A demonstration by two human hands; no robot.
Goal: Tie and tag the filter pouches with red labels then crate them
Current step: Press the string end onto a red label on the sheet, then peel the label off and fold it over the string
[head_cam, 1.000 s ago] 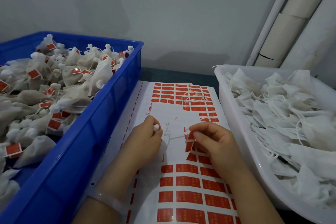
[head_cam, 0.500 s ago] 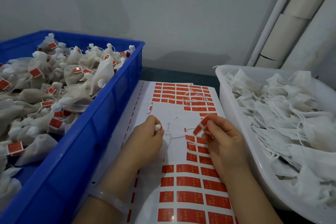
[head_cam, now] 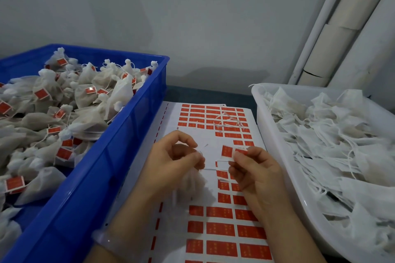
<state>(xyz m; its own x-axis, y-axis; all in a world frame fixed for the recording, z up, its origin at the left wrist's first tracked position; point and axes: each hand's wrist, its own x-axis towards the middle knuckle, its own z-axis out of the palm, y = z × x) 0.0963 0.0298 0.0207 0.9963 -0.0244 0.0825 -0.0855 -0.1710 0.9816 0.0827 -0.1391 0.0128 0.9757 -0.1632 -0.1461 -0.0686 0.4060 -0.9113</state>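
Inside blue crate (head_cam: 128, 128), red-tagged filter pouches (head_cam: 89, 94)

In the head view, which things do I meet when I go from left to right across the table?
First the blue crate → left hand, holding a filter pouch → red label → right hand, pinching that label → white tub.

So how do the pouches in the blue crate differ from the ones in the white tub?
The crate pouches in the blue crate are bunched shut at the neck and bulge; the tub pouches in the white tub lie flat with loose strings. The crate pouches carry red labels; the tub pouches show none. Both are white filter fabric.
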